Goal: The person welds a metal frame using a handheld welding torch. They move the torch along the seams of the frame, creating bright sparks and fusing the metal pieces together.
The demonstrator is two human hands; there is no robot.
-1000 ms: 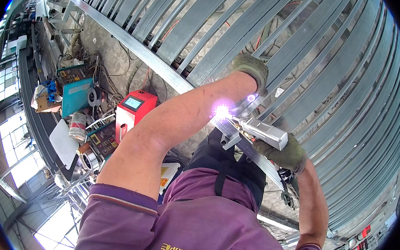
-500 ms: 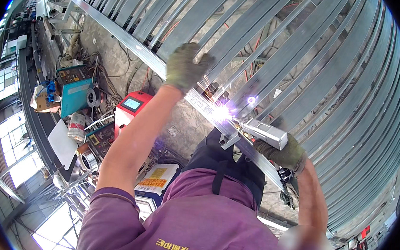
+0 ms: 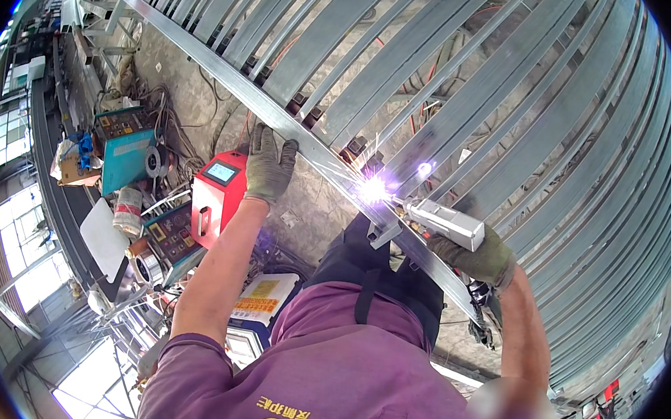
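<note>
In a green-grey work glove, my left hand (image 3: 270, 165) is open, its fingers stretched out and their tips at the near edge of a long metal rail (image 3: 205, 60). My gloved right hand (image 3: 475, 255) is closed around a welding gun (image 3: 444, 221) with a boxy silver body. A bright violet-white arc (image 3: 374, 189) burns at the gun's tip, on the rail where a flat bar (image 3: 437, 146) meets it. Sparks fly up and left from the arc, and its glare hides the joint itself. A smaller purple glow shows on the bar.
Many parallel grey metal bars (image 3: 581, 143) spread out beyond the rail, with cables on the floor between them. To the left stand a red machine (image 3: 221, 191) with a screen, a teal machine (image 3: 127, 161) and a cylinder (image 3: 128, 213). A blue-and-white case (image 3: 266, 295) sits beside my waist.
My left hand has come back from over the bars to the rail's near edge, moving left and toward me. My right hand and the welding gun stay nearly in place, the arc still burning.
</note>
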